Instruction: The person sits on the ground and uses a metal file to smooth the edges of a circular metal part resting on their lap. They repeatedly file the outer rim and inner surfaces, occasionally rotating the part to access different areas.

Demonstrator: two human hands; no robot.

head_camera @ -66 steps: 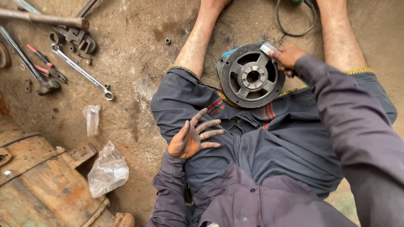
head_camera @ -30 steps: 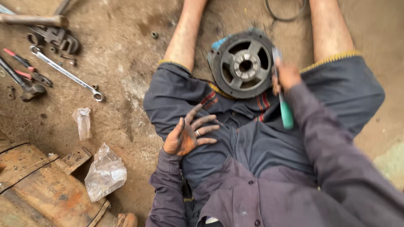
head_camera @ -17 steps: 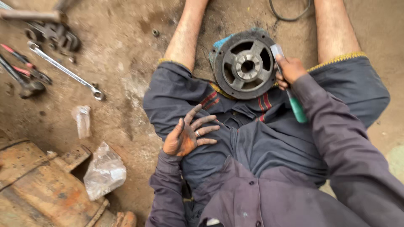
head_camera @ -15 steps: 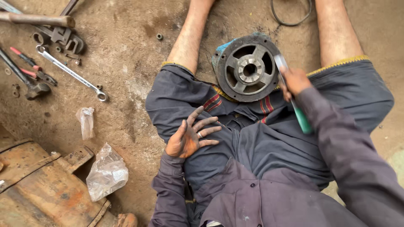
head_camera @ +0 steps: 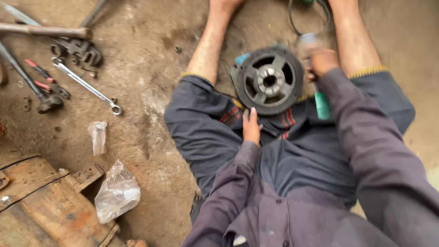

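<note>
Pulley wheel [head_camera: 270, 80], a dark round metal disc with spokes and a bright centre hub, lies flat on the dirt floor [head_camera: 151, 91] between the seated person's bare legs, its lower rim against the folded edge of the dark trousers. This position keeps the wheel wedged between the thighs, so it is judged unlikely to slide while being worked on. The flat face and the hub bore point up toward the camera; the axis through the bore therefore stands roughly upright, and the disc has no long side.

Right hand [head_camera: 320, 61] is closed around a tool with a green handle [head_camera: 322, 104]; the handle runs down along the forearm and the working end, blurred, sits just beside the wheel's right rim. Left hand [head_camera: 251, 127] rests on the lap just below the wheel, fingers straight and together, gripping nothing; whether the fingertips touch the rim cannot be told.

Well apart to the left lie a spanner [head_camera: 86, 85], other hand tools, and two crumpled plastic bags [head_camera: 117, 192].
</note>
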